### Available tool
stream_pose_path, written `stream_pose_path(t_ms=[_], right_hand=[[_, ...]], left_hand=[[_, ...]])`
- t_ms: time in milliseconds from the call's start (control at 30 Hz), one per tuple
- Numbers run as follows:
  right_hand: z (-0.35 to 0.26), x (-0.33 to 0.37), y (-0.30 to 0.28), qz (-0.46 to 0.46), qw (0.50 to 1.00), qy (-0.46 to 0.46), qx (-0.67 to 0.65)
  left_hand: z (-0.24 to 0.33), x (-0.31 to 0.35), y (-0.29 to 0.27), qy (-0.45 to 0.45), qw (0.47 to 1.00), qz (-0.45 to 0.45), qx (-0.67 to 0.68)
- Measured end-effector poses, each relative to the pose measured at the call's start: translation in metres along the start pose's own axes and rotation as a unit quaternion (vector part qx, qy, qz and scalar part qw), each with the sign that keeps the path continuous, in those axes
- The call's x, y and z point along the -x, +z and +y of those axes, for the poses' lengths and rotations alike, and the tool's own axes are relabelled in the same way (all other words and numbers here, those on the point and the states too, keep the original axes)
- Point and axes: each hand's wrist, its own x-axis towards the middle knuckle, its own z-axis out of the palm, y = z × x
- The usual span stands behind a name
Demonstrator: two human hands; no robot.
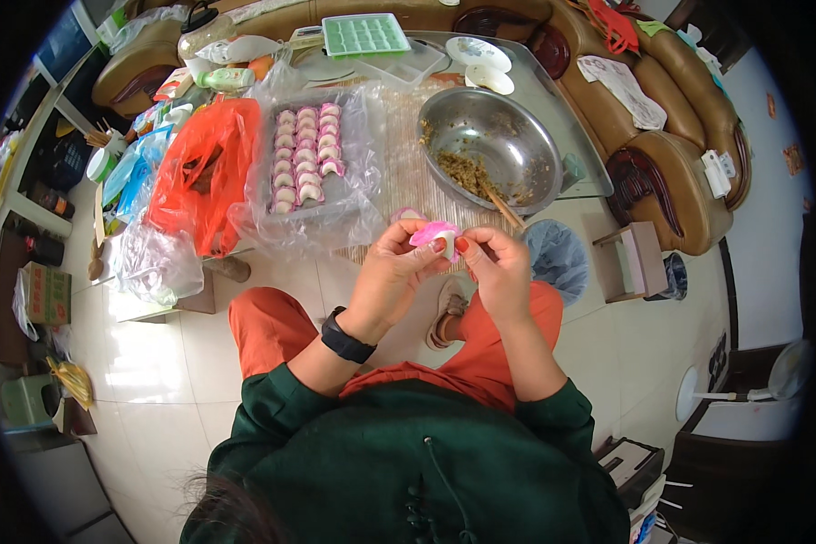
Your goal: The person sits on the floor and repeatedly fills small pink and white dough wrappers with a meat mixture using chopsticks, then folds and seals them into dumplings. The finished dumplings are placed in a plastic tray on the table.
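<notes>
Between both hands I hold a pink and white dumpling [437,233], its wrapper partly hidden by my fingers. My left hand [397,265] pinches one side of it, thumb in front. My right hand [499,267] has thumb and forefinger closed on the other side. Just behind my left hand, something round and pink [408,215] shows on the table edge, partly covered. To the left, a plastic-lined tray [346,195] carries rows of pink and white dumplings [306,154]. Beyond my right hand stands a steel bowl [521,122] with brown-green filling [462,172] and wooden chopsticks [506,208] leaning in it.
A red plastic bag [204,172] and a crumpled clear bag [159,263] lie left of the tray. Farther back are a green-topped compartment tray [364,34] and white dishes [478,54]. A lined bin [556,258] and small stool [633,261] stand at the right.
</notes>
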Motion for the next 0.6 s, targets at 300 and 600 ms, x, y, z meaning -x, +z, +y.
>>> stream_pose_path(t_ms=[300, 600], right_hand=[[-0.005, -0.003, -0.005, -0.014, 0.998, 0.039, -0.053], [-0.011, -0.001, 0.004, 0.002, 0.984, -0.118, 0.133]], left_hand=[[0.007, 0.003, 0.0, -0.025, 0.999, -0.008, 0.031], [0.0, 0.005, -0.002, 0.012, 0.999, -0.003, -0.041]])
